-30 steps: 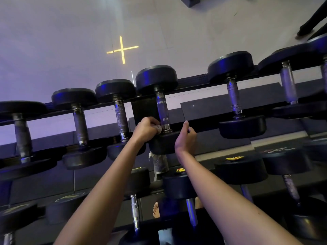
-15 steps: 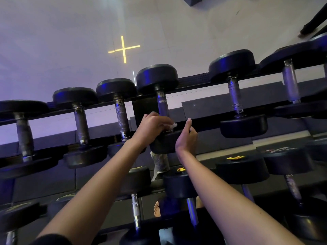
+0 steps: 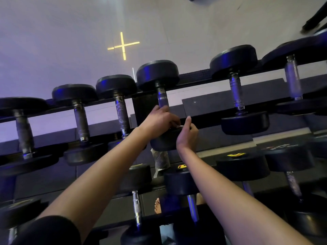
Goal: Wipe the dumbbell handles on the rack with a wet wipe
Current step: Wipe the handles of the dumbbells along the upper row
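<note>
A black dumbbell with a metal handle (image 3: 163, 99) lies in the middle of the rack's top row (image 3: 196, 76). My left hand (image 3: 158, 119) grips the lower half of that handle with the white wet wipe (image 3: 179, 126) under its fingers; only a small tip of the wipe sticks out to the right. My right hand (image 3: 187, 136) holds the right edge of the dumbbell's near head (image 3: 164, 141), thumb pointing up, close to the wipe's tip. The lower part of the handle is hidden by my left hand.
More dumbbells fill the top row: three to the left (image 3: 122, 112) and two to the right (image 3: 236, 92). A lower row (image 3: 242, 167) sits nearer me. A bare foot (image 3: 158, 206) shows through the rack. A yellow cross (image 3: 123, 45) marks the floor beyond.
My left hand has slid up the handle from its near end, and the wipe's tip now shows on its right side. My right hand has stayed on the near head.
</note>
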